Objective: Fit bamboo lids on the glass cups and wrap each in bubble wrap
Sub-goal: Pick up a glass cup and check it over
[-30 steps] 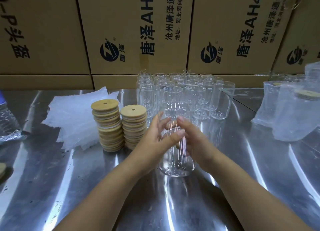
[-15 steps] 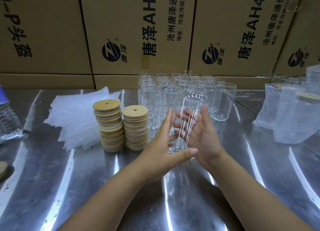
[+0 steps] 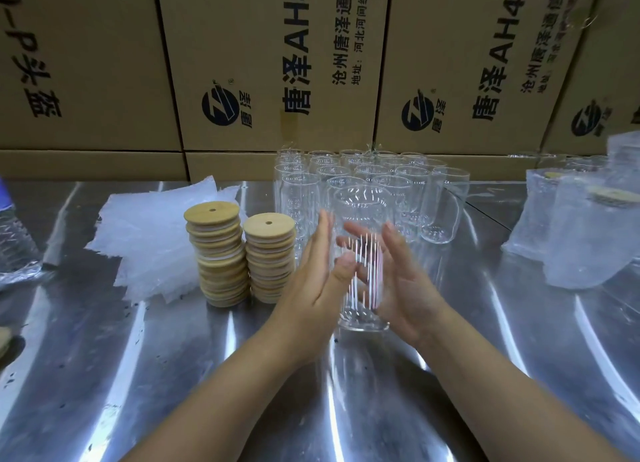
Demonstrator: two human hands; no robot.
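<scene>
A clear glass cup [image 3: 362, 207] with thin vertical stripes stands upright between my palms, its base just above the steel table [image 3: 145, 375]. My left hand [image 3: 313, 288] presses its left side with straight fingers. My right hand [image 3: 403, 288] presses the right side, fingers also straight. It has no lid on it. Two stacks of round bamboo lids [image 3: 216, 254] [image 3: 270, 257] stand just left of my left hand. A pile of bubble wrap sheets [image 3: 152, 240] lies further left.
Several bare glass cups [image 3: 388, 181] stand in rows behind my hands. Wrapped cups with lids [image 3: 588, 233] sit at the right edge. A plastic water bottle [image 3: 15, 243] lies at far left. Cardboard boxes [image 3: 270, 63] wall off the back of the table.
My fingers were wrapped round the cup; they straightened and the cup tilted and rose between my palms. Now it is upright again and a little lower, still held between flat palms.
</scene>
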